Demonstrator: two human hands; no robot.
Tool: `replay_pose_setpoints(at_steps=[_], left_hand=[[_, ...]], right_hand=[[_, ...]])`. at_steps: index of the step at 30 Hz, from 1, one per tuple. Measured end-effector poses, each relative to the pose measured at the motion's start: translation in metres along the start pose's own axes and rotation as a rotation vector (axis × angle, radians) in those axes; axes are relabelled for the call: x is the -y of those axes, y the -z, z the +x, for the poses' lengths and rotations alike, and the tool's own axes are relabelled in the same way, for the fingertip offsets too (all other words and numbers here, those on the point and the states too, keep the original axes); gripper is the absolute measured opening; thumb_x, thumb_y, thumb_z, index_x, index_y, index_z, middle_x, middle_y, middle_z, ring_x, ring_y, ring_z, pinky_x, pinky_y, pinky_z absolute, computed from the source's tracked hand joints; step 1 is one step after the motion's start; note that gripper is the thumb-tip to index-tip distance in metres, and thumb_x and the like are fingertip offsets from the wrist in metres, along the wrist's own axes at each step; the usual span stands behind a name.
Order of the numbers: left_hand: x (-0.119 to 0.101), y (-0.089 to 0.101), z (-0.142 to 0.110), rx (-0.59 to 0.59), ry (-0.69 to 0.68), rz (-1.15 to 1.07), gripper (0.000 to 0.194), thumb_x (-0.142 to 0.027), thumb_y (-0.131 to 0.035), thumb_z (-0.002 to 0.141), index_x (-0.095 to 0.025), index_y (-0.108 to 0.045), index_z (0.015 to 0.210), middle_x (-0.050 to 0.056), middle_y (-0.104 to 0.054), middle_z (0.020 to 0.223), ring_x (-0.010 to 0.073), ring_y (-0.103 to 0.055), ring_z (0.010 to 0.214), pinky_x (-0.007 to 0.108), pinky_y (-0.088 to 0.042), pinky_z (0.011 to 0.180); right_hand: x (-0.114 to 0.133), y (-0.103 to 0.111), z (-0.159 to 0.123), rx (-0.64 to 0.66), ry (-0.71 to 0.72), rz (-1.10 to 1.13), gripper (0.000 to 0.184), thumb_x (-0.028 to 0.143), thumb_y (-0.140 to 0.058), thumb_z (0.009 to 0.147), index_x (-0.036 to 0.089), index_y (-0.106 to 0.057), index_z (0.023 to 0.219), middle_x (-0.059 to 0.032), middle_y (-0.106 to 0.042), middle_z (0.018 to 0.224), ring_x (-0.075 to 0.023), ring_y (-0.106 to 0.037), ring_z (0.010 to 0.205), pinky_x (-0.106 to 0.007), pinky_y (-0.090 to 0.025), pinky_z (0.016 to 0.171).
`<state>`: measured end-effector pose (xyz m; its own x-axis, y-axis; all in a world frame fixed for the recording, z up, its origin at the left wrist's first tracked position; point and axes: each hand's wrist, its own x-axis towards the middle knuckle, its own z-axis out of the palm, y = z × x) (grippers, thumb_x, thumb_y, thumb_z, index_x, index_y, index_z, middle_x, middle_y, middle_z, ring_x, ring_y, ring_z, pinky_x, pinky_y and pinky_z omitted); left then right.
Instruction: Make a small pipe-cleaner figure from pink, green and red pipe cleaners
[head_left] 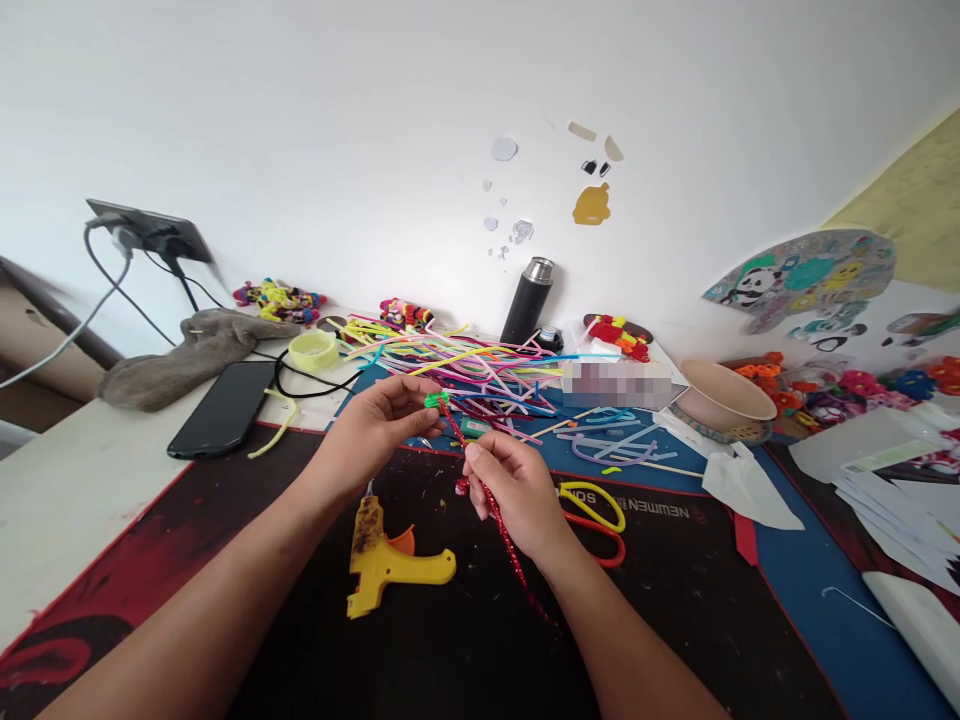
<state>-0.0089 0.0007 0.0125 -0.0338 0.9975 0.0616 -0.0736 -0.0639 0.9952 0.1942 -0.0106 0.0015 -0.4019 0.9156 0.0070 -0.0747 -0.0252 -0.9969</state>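
Note:
Between the fingers of my left hand [394, 415] is a small green pipe cleaner piece [436, 400], pinched at the near side. A glittery red pipe cleaner [506, 545] runs from that green piece down through my right hand [514, 490], which is closed around it. Its loose end hangs below over the dark mat. Close under my left hand lies a yellow glue gun [401, 565] with an orange trigger. Scissors with yellow and orange handles [600, 505] rest just right of my right hand, their blades hidden behind it.
A heap of colourful pipe cleaners [465, 360] spreads along the back. Behind it stands a black thermos [527, 300]. A phone [221, 410] and yellow tape roll [313, 350] lie left. To the right are a beige bowl [724, 395], crumpled tissue [750, 488] and papers [896, 525].

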Motion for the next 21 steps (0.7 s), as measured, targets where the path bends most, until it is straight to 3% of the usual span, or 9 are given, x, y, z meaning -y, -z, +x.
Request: replay_pose_setpoints(at_steps=[4, 17, 21], left_hand=[[-0.001, -0.0018, -0.0001, 0.026, 0.003, -0.035, 0.048, -0.051, -0.095, 0.072, -0.022, -0.076, 0.105, 0.006, -0.079, 0.1, 0.0271, -0.076, 0.096, 0.043, -0.066, 0.091], [-0.0027, -0.0045, -0.0029, -0.022, 0.03, -0.054, 0.051, -0.064, -0.087, 0.08, -0.02, -0.079, 0.104, 0.01, -0.077, 0.12, 0.0248, -0.073, 0.092, 0.044, -0.067, 0.089], [-0.0045, -0.0044, -0.0039, -0.025, 0.02, -0.055, 0.05, -0.063, -0.088, 0.08, -0.02, -0.08, 0.104, 0.009, -0.077, 0.114, 0.0249, -0.073, 0.092, 0.042, -0.067, 0.088]], right_hand=[[-0.0006, 0.0005, 0.0003, -0.003, 0.013, -0.009, 0.04, 0.053, -0.07, 0.097, 0.021, -0.063, 0.076, 0.0054, -0.055, 0.051, -0.0105, -0.049, 0.041, -0.026, -0.04, 0.05], [-0.0056, 0.0003, 0.0002, -0.004, -0.004, -0.085, 0.04, 0.055, -0.068, 0.098, 0.021, -0.062, 0.077, 0.0055, -0.054, 0.05, -0.0111, -0.048, 0.041, -0.025, -0.038, 0.048], [-0.0044, 0.0, 0.0001, -0.001, -0.007, -0.098, 0.04, 0.055, -0.068, 0.098, 0.022, -0.062, 0.077, 0.0053, -0.054, 0.05, -0.0117, -0.048, 0.041, -0.026, -0.038, 0.049]])
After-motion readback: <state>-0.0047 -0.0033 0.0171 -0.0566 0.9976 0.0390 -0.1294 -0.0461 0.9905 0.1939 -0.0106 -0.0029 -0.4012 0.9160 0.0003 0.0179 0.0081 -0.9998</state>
